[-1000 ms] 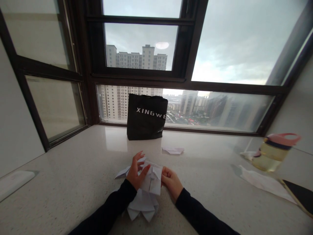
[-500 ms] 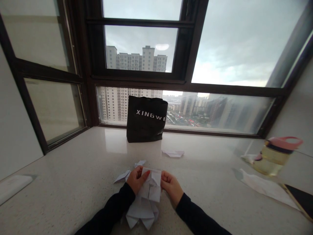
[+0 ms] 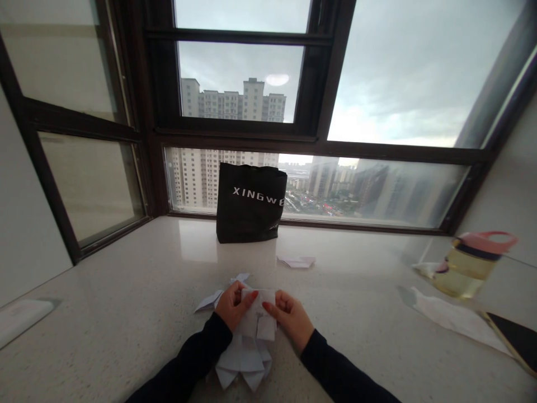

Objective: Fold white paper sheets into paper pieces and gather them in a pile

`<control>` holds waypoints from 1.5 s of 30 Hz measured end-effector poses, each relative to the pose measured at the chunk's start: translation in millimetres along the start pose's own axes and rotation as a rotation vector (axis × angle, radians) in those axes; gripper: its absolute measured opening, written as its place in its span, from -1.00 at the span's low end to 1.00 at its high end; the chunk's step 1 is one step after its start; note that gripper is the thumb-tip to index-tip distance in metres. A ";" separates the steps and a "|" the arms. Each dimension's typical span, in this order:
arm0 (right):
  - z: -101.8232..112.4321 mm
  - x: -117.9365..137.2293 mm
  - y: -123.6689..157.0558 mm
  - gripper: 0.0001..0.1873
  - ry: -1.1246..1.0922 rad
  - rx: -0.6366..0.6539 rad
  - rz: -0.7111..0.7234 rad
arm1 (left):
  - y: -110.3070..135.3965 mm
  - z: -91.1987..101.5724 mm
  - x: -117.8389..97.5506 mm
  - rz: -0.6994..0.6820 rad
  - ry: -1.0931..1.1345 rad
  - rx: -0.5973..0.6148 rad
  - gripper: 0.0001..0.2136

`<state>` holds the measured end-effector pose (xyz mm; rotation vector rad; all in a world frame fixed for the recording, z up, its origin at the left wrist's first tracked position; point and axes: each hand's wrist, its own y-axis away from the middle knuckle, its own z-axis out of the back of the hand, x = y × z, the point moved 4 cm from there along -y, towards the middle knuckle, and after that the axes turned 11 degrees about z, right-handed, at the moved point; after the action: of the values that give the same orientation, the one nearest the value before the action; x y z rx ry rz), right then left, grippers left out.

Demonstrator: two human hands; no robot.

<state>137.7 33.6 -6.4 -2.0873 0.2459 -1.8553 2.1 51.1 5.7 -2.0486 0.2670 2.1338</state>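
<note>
The left hand [image 3: 231, 307] pinched a folded white sheet [image 3: 265, 329] at its upper left edge, and the right hand [image 3: 294, 319] at its upper right, both thumbs on its face. The sheet was over more folded papers [image 3: 243, 362] on the speckled countertop [image 3: 356, 347]. Beyond stood a black bag [image 3: 250, 218] before the window [image 3: 377, 193] and, far right, a pink-lidded bottle [image 3: 470, 271].

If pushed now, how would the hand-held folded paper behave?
Folded paper looks thin, so probably light. Creases likely add stiffness, but edges could buckle. The left hand and right hand pinch it; released, folds might open.
</note>
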 end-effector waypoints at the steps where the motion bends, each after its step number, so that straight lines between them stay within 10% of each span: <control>1: 0.4 0.3 0.1 -0.64 0.006 -0.004 -0.004 | 0.4 -0.1 -0.1 0.001 0.004 0.001 -0.65; 13: 6.9 2.7 -0.2 -0.57 0.162 -0.074 -0.015 | 4.5 -7.6 0.3 -0.080 0.075 0.102 -0.43; 22: 15.2 -1.1 -2.3 -0.58 0.218 -0.120 -0.002 | 6.1 -8.1 -1.8 -0.246 -0.118 0.161 -0.63; 32: 3.5 7.3 -3.2 -0.56 0.092 -0.028 0.060 | 3.1 6.6 -12.0 -0.294 -0.155 -0.054 -0.78; 45: 8.3 -1.1 -4.6 -0.56 0.059 -0.038 -0.028 | 0.1 4.7 -4.7 -0.267 -0.108 0.002 -0.75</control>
<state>145.3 39.3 -6.6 -2.0730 0.2697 -1.9456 -2.3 52.2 10.6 -1.8412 -0.0187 2.0678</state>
